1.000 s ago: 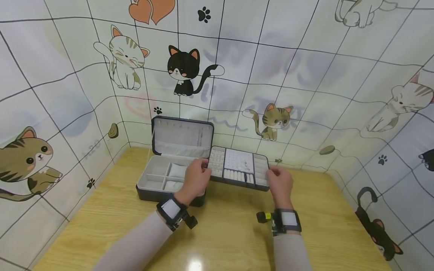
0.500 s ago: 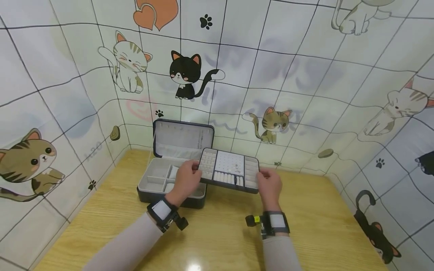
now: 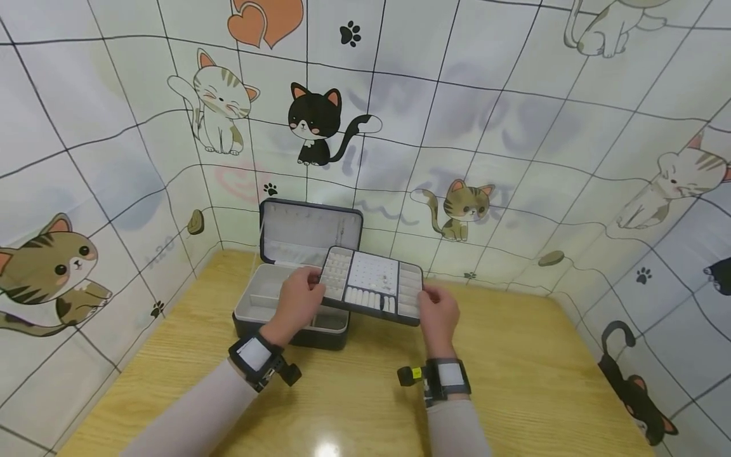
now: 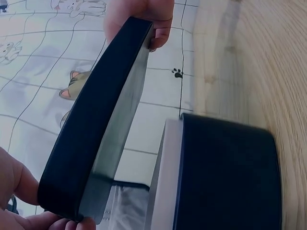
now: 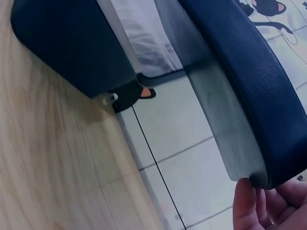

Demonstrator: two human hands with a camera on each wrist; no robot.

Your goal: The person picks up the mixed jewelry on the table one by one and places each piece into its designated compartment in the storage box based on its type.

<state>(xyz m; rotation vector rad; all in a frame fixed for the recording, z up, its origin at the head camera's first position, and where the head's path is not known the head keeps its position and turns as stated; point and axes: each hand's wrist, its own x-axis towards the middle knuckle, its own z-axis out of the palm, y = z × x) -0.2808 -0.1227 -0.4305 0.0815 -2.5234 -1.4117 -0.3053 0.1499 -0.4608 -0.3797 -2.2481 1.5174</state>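
Observation:
Both hands hold a dark navy jewelry tray [image 3: 374, 279] raised at its two short ends. My left hand [image 3: 298, 303] grips the left end, and my right hand [image 3: 440, 317] pinches the right end. Ring rolls, small compartments and a white earring panel with a few tiny pieces fill the tray. Below and to the left stands the matching jewelry box [image 3: 291, 336], lid [image 3: 311, 228] up against the wall. The tray's left part overlaps the box's right side in the head view. In the left wrist view, the tray's navy side [image 4: 91, 124] is tilted above the box [image 4: 230, 172].
The box stands on a wooden table [image 3: 514, 368] near its back left corner. A cloth with printed cats and grid lines [image 3: 514, 114] hangs behind and at both sides. A necklace [image 3: 341, 231] hangs inside the lid.
Both hands have carried the tray leftward, from beside the box to partly over its right side. The box has stayed in place with its lid up.

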